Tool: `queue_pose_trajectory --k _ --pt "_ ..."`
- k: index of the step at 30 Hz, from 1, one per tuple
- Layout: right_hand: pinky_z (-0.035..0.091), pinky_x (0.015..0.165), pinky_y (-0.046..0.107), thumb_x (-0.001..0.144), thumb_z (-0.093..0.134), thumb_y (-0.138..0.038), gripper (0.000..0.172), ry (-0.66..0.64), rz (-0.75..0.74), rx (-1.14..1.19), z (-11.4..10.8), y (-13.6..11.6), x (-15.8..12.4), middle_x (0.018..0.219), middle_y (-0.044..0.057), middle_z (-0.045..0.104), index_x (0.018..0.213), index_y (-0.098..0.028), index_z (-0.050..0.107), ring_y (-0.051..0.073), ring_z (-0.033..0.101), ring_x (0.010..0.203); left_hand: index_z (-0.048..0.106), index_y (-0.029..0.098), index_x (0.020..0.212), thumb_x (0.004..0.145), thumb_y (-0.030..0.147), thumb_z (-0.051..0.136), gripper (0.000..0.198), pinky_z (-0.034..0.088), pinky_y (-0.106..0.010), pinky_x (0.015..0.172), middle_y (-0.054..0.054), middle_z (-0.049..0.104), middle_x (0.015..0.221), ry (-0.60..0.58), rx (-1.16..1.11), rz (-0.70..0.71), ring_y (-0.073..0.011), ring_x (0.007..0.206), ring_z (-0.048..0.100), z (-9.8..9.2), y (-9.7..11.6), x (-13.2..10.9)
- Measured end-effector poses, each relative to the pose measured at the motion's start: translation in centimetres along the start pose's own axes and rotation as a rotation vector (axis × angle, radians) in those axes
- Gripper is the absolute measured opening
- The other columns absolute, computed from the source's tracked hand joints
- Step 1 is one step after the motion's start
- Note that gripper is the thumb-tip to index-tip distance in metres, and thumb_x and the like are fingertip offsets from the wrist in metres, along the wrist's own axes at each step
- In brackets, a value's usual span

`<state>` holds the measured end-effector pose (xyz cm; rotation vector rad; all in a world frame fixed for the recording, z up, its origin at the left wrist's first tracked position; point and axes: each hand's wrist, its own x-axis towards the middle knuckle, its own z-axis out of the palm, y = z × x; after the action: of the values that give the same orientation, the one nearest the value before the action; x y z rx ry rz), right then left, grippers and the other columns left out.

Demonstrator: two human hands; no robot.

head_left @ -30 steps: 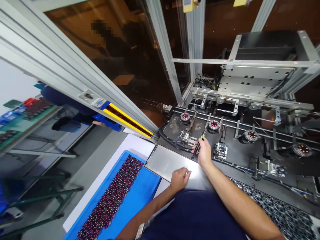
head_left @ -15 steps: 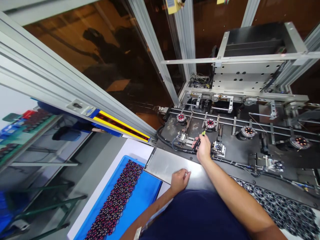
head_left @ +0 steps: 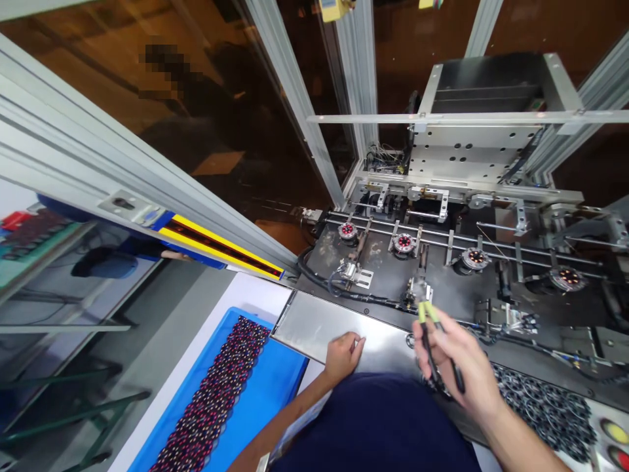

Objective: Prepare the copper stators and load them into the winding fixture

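My right hand holds pliers with green and black handles, its fingers wrapped round them above the front edge of the machine. The pliers' jaws are blurred near a small metal fixture. Curled on the metal plate, my left hand has its fingers pressed together; whether it holds anything is hidden. Behind the hands, round parts with red centres sit along the rails, and others with orange dots are farther right.
A blue tray with many red-and-black round parts lies at the left. Grey ring parts are piled at the right, beside yellow and red buttons. A yellow-edged bar and metal frame posts stand at the left.
My right hand has drawn back from the round part on the rails, toward me and to the right, with the pliers. The view has shifted slightly; my left hand stays on the plate.
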<state>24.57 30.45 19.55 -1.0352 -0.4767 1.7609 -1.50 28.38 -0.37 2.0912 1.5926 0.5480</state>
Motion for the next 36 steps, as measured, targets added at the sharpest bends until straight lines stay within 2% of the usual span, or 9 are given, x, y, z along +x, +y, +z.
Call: queue_pose_trajectory --k 3,7,15,23,26,30,32,34,36 --pt "0.05 0.047 0.027 0.074 0.077 -0.038 0.037 0.25 -0.09 -0.002 -4.0 -0.9 1.7 0.092 0.006 0.068 0.106 -0.022 0.067 0.015 0.06 0.061 0.063 0.015 0.084 0.099 0.038 0.054 0.029 0.052 -0.027 0.062 0.004 0.057 0.064 0.022 0.002 0.014 -0.0098 0.056 0.056 -0.5 0.4 0.1" --pt "0.052 0.047 0.027 0.068 0.078 -0.041 0.037 0.371 -0.138 0.033 -7.2 -0.8 5.1 0.081 0.002 0.067 0.096 -0.021 0.064 0.015 0.061 0.059 0.063 0.016 0.08 0.099 0.036 0.052 0.03 0.046 -0.023 0.058 0.004 0.054 0.057 0.055 0.013 0.05 -0.0095 0.052 0.053 -0.8 0.7 0.3" --pt "0.049 0.044 0.024 0.065 0.079 -0.044 0.039 0.414 -0.183 0.126 -7.9 -0.5 6.6 0.074 -0.001 0.065 0.09 -0.022 0.058 0.016 0.063 0.06 0.063 0.018 0.077 0.098 0.034 0.052 0.029 0.043 -0.021 0.056 0.003 0.055 0.054 0.1 0.038 0.095 -0.0105 0.048 0.054 -0.8 0.9 0.4" --pt "0.046 0.042 0.023 0.067 0.076 -0.043 0.038 0.399 -0.19 0.169 -8.0 -1.0 7.4 0.073 -0.003 0.062 0.091 -0.022 0.057 0.012 0.057 0.053 0.063 0.019 0.077 0.098 0.035 0.051 0.029 0.044 -0.021 0.057 0.002 0.056 0.055 0.092 0.057 0.089 -0.0113 0.049 0.056 -0.8 0.7 0.4" --pt "0.043 0.04 0.02 0.068 0.077 -0.04 0.035 0.339 -0.181 0.171 -6.3 -1.4 5.8 0.073 -0.004 0.059 0.092 -0.022 0.058 0.011 0.054 0.053 0.063 0.019 0.077 0.098 0.035 0.052 0.029 0.044 -0.021 0.057 0.003 0.056 0.054 0.085 0.063 0.092 -0.0112 0.049 0.056 -0.9 0.7 0.4" --pt "0.04 0.036 0.023 0.075 0.078 -0.036 0.042 0.135 -0.024 0.102 -4.6 -2.6 -1.1 0.082 0.004 0.063 0.111 -0.019 0.065 0.012 0.052 0.051 0.062 0.019 0.076 0.098 0.035 0.051 0.03 0.043 -0.021 0.056 0.003 0.055 0.055 0.079 0.07 0.082 -0.0112 0.049 0.056 -0.8 0.7 0.3" --pt "0.043 0.039 0.024 0.079 0.076 -0.04 0.052 0.094 0.026 0.019 -5.6 -4.0 -4.8 0.091 0.008 0.066 0.126 -0.021 0.063 0.013 0.054 0.056 0.062 0.019 0.076 0.098 0.036 0.051 0.03 0.044 -0.022 0.057 0.003 0.055 0.055 0.073 0.073 0.073 -0.0113 0.05 0.056 -0.8 0.6 0.3" --pt "0.049 0.046 0.027 0.082 0.073 -0.043 0.055 0.176 -0.045 -0.096 -8.1 -5.7 -7.0 0.098 0.009 0.067 0.132 -0.025 0.06 0.015 0.057 0.06 0.062 0.019 0.077 0.098 0.037 0.051 0.03 0.044 -0.022 0.058 0.003 0.055 0.055 0.066 0.073 0.069 -0.0117 0.05 0.056 -0.7 0.5 0.2" --pt "0.055 0.055 0.03 0.082 0.072 -0.043 0.047 0.309 -0.095 -0.193 -11.5 -7.2 -7.1 0.101 0.009 0.069 0.125 -0.026 0.064 0.018 0.061 0.067 0.062 0.02 0.077 0.098 0.037 0.051 0.03 0.044 -0.022 0.058 0.004 0.054 0.055 0.063 0.073 0.071 -0.0118 0.05 0.056 -0.7 0.3 0.1"
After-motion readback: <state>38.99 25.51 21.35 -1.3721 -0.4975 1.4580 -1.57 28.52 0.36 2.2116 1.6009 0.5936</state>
